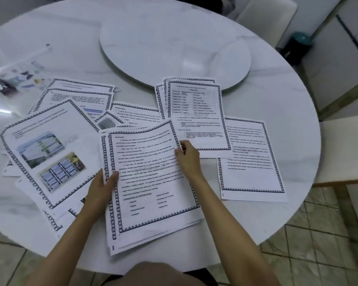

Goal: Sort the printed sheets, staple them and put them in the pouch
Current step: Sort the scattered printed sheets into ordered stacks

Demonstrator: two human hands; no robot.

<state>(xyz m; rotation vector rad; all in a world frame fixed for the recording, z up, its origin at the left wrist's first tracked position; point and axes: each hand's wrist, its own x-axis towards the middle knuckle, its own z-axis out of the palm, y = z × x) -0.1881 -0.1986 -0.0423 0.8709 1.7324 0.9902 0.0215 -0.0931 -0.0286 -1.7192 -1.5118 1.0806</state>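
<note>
Printed sheets with dark patterned borders lie spread over the round white table [277, 104]. In front of me is a stack whose top text sheet [151, 178] is held by both hands. My left hand [103, 188] grips its left edge, thumb on top. My right hand [187, 159] pinches its upper right edge, which curls up. A sheet with two photos [48, 153] lies to the left over other pages. A table sheet [196, 114] and a text sheet [250, 159] lie to the right. The clear pouch [21, 77] and a black stapler [3, 85] sit far left.
A round white turntable [174, 42] takes up the table's middle behind the papers. Pale chairs stand at the back right [267, 13] and right [343, 149]. A dark bin with a teal lid [298, 46] is on the tiled floor beyond the table.
</note>
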